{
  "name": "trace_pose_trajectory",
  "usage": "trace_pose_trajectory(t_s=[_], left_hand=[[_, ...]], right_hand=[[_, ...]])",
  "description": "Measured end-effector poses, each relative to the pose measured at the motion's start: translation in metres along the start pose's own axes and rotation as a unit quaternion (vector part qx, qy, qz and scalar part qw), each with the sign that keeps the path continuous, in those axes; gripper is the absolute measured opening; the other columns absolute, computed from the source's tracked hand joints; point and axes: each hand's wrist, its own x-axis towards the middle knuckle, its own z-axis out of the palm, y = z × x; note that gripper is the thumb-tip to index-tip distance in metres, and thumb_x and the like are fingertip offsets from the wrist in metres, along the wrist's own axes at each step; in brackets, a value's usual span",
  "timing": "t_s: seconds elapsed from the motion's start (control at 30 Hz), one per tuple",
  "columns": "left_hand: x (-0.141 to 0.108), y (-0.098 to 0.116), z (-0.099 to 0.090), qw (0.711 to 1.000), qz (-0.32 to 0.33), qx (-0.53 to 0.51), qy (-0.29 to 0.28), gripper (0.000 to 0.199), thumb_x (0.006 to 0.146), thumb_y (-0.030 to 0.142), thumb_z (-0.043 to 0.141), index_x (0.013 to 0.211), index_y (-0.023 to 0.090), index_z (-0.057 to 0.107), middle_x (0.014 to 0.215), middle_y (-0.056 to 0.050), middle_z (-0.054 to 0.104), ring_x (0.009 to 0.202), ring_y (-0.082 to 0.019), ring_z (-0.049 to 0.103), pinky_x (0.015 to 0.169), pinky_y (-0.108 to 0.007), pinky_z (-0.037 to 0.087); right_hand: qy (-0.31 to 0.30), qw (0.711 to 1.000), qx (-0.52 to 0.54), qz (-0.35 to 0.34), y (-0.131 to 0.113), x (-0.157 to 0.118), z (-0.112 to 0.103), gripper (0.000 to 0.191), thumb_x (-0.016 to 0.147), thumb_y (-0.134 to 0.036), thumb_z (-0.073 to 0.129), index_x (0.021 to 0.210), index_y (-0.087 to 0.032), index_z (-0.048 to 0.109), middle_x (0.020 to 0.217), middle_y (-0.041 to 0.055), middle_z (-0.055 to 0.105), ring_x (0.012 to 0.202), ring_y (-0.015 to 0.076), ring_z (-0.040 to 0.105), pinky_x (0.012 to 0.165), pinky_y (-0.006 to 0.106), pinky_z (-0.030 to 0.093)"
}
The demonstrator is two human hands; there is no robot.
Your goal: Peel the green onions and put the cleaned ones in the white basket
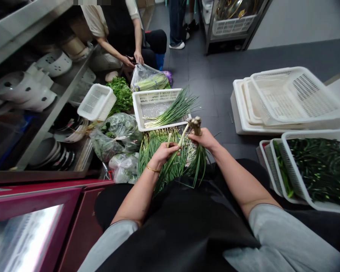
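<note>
My left hand [164,153], with a thin bracelet at its wrist, pinches pale green onion stalks [183,136] near their white ends. My right hand [204,139] is closed round a bunch of green onions [200,162], its root ends up and its leaves hanging down. Beneath both hands lies a wide heap of green onions [150,151]. Just beyond the heap, a white perforated basket [153,97] holds more green onions [177,109], laid with their leaves toward the right.
A seated person [124,30] handles a clear bag of greens [150,81] ahead. Bagged leaves [116,132], leafy greens [121,92] and a small white basket [96,102] lie left, by a dish shelf [59,102]. Stacked white baskets [297,94] and a basket of dark green vegetables [320,166] stand right.
</note>
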Motion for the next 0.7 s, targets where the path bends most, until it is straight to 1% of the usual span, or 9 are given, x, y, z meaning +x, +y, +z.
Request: trace_pose_trajectory(t_s=[0.13,0.2,0.23,0.27,0.33,0.47,0.57,0.63,0.7], left_hand=[[-0.007,-0.005,-0.010,1.000,-0.003,-0.008,0.002,0.043,0.054,0.040,0.086,0.076,0.011,0.064,0.067,-0.004,0.067,0.048,-0.009,0.055,0.038,-0.019,0.020],[-0.008,-0.007,-0.013,1.000,-0.006,-0.003,-0.001,0.042,0.056,0.041,0.085,0.077,0.011,0.065,0.066,-0.004,0.067,0.046,-0.008,0.053,0.038,-0.019,0.020],[-0.008,-0.008,-0.013,1.000,-0.004,0.000,0.001,0.041,0.057,0.041,0.084,0.077,0.011,0.065,0.064,-0.003,0.065,0.046,-0.008,0.053,0.039,-0.019,0.023],[-0.007,-0.010,-0.013,1.000,0.003,0.003,0.009,0.040,0.057,0.040,0.084,0.076,0.011,0.065,0.062,-0.003,0.064,0.047,-0.009,0.053,0.041,-0.019,0.026],[-0.004,-0.012,-0.010,0.999,0.030,0.010,0.030,0.037,0.056,0.038,0.084,0.074,0.011,0.066,0.061,-0.001,0.062,0.051,-0.010,0.056,0.046,-0.021,0.034],[0.001,-0.015,-0.007,0.995,0.086,0.037,0.031,0.033,0.060,0.036,0.082,0.074,0.011,0.066,0.064,-0.001,0.063,0.056,-0.012,0.059,0.058,-0.025,0.044],[-0.002,-0.015,-0.008,0.998,0.058,0.032,0.004,0.033,0.061,0.037,0.081,0.074,0.011,0.066,0.062,-0.001,0.062,0.052,-0.011,0.056,0.053,-0.024,0.041],[-0.006,-0.013,-0.010,0.999,0.028,0.021,-0.019,0.034,0.061,0.038,0.081,0.075,0.010,0.066,0.060,-0.001,0.061,0.050,-0.010,0.055,0.049,-0.022,0.038],[-0.009,-0.011,-0.011,0.999,0.019,0.008,-0.031,0.034,0.060,0.037,0.082,0.075,0.010,0.066,0.062,-0.001,0.061,0.051,-0.010,0.056,0.048,-0.022,0.037]], right_hand=[[0.151,0.979,0.136,0.007,-0.004,0.004,-0.022,0.034,0.058,-0.039,0.080,0.065,-0.017,0.055,0.052,-0.0026,0.057,0.040,0.0077,0.048,0.036,0.019,0.037],[0.201,0.970,0.134,-0.007,-0.004,0.006,-0.026,0.034,0.058,-0.040,0.080,0.069,-0.017,0.057,0.052,-0.0034,0.056,0.039,0.0069,0.047,0.036,0.019,0.036],[0.206,0.971,0.121,-0.011,-0.004,0.006,-0.025,0.035,0.058,-0.041,0.080,0.073,-0.017,0.059,0.051,-0.0040,0.056,0.038,0.0068,0.046,0.037,0.019,0.036],[0.194,0.976,0.104,-0.012,-0.004,0.006,-0.021,0.037,0.059,-0.042,0.080,0.078,-0.016,0.061,0.051,-0.0046,0.056,0.038,0.0070,0.045,0.037,0.020,0.036],[0.132,0.990,0.055,-0.005,-0.002,0.003,-0.006,0.042,0.058,-0.044,0.080,0.084,-0.016,0.063,0.050,-0.0051,0.055,0.038,0.0077,0.045,0.038,0.021,0.036],[0.018,0.999,-0.045,-0.008,0.001,-0.002,0.020,0.035,0.063,-0.044,0.077,0.061,-0.015,0.058,0.046,-0.0032,0.052,0.041,0.0080,0.045,0.042,0.022,0.036],[-0.043,0.996,-0.076,-0.014,0.000,-0.002,0.018,0.033,0.069,-0.040,0.070,0.053,-0.015,0.056,0.045,-0.0007,0.054,0.041,0.0094,0.048,0.044,0.023,0.040],[-0.038,0.995,-0.084,-0.027,-0.001,0.000,0.007,0.031,0.071,-0.037,0.068,0.052,-0.015,0.056,0.045,0.0000,0.055,0.040,0.0096,0.050,0.044,0.023,0.041],[0.032,0.996,-0.067,-0.049,0.000,0.004,-0.006,0.029,0.070,-0.036,0.068,0.053,-0.015,0.057,0.046,-0.0004,0.055,0.041,0.0092,0.050,0.044,0.022,0.041]])
